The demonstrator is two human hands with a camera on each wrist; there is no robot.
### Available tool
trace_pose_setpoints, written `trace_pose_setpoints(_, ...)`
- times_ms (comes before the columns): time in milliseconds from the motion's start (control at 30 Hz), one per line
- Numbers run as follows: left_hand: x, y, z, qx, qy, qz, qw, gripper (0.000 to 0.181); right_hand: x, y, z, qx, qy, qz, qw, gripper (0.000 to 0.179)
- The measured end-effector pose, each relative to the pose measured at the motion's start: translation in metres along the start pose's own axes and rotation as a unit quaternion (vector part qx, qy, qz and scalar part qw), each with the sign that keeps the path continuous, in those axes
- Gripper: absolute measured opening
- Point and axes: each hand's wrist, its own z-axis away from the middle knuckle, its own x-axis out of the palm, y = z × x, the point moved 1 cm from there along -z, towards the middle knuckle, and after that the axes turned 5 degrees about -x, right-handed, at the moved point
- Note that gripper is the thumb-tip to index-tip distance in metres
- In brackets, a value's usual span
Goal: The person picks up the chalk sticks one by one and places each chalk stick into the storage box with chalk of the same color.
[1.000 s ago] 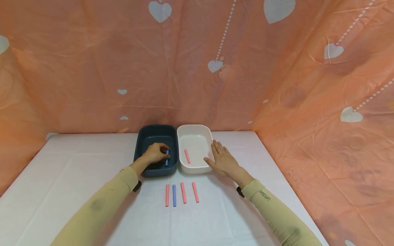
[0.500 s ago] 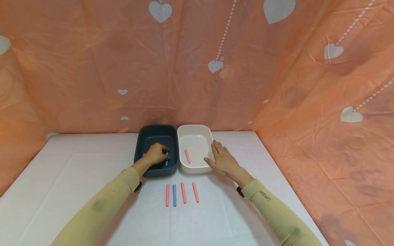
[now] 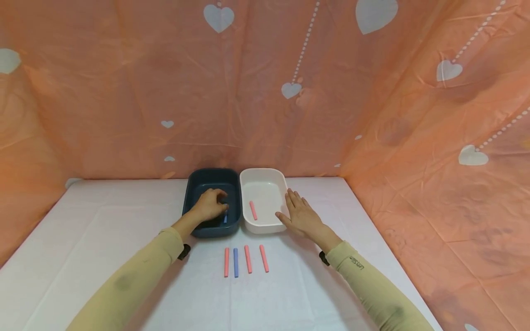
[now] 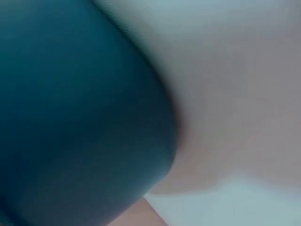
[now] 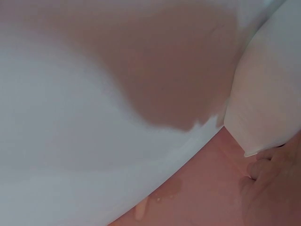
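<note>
My left hand (image 3: 209, 205) reaches into the dark blue dish (image 3: 212, 232), thumb and fingers curved and parted. A blue chalk stick (image 3: 225, 218) lies in the dish beneath the thumb, which covers its far end. My right hand (image 3: 302, 217) is flat, with straight fingers along the right side of the white dish (image 3: 265, 228); in the right wrist view its fingers (image 5: 263, 174) lie beside that dish's wall. One pink chalk stick (image 3: 253, 210) sits inside the white dish. The left wrist view shows mostly the dark dish's outer wall (image 4: 94, 117).
In front of the dishes, a blue chalk stick (image 3: 236, 262) lies in a row with three pink ones, among them the leftmost pink stick (image 3: 226, 262). An orange cloth with hearts (image 3: 256, 115) hangs behind the white-covered table (image 3: 124, 202).
My left thumb and fingers have parted from the blue chalk stick, which stays in the dark dish, and the hand has risen slightly. The right hand has kept its place.
</note>
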Motion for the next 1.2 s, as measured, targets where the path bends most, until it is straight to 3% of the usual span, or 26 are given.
trace_pose_setpoints(467,-0.025,0.026,0.037,0.012,0.035,0.056,0.9977,0.045,-0.001,0.000,0.000,0.004,-0.005,-0.007,1.0000,0.083)
trace_pose_setpoints(700,-0.033,0.036,0.059,0.043,0.053,0.067,0.9955,0.042,0.000,0.001,0.000,0.004,-0.009,-0.003,0.9999,0.083)
trace_pose_setpoints(967,-0.032,0.041,0.082,0.058,0.052,0.073,0.9943,0.040,-0.002,0.000,0.001,0.003,0.002,-0.011,0.9999,0.082)
trace_pose_setpoints(1200,-0.022,0.038,0.102,0.085,0.046,0.069,0.9929,0.039,-0.002,-0.001,0.001,0.004,0.000,-0.013,0.9999,0.082)
